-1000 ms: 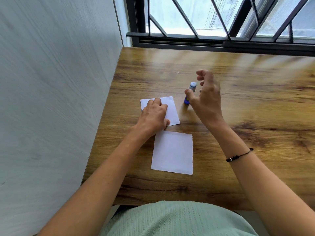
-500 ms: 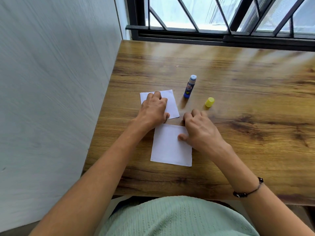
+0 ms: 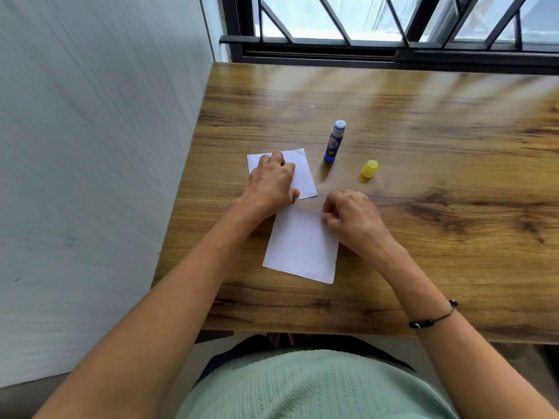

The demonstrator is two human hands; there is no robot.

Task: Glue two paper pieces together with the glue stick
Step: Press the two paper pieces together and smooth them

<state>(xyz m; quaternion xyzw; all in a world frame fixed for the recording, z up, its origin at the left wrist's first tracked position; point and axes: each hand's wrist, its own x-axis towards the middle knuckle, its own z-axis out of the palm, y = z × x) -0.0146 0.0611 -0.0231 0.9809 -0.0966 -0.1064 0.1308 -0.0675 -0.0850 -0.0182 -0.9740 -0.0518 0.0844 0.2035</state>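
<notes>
Two white paper pieces lie on the wooden table. My left hand presses flat on the far paper piece. The near paper piece lies just below it, and my right hand pinches its upper right corner with curled fingers. A blue glue stick stands upright and uncapped beyond the papers, apart from both hands. Its yellow cap lies on the table to the right of it.
A grey wall runs along the table's left edge. A dark-framed window with bars stands behind the far edge. The front edge of the table is close to my body.
My right hand left the glue stick, came down to the near paper and now pinches its upper right corner. The yellow cap has come into view. My left hand stayed on the far paper.
</notes>
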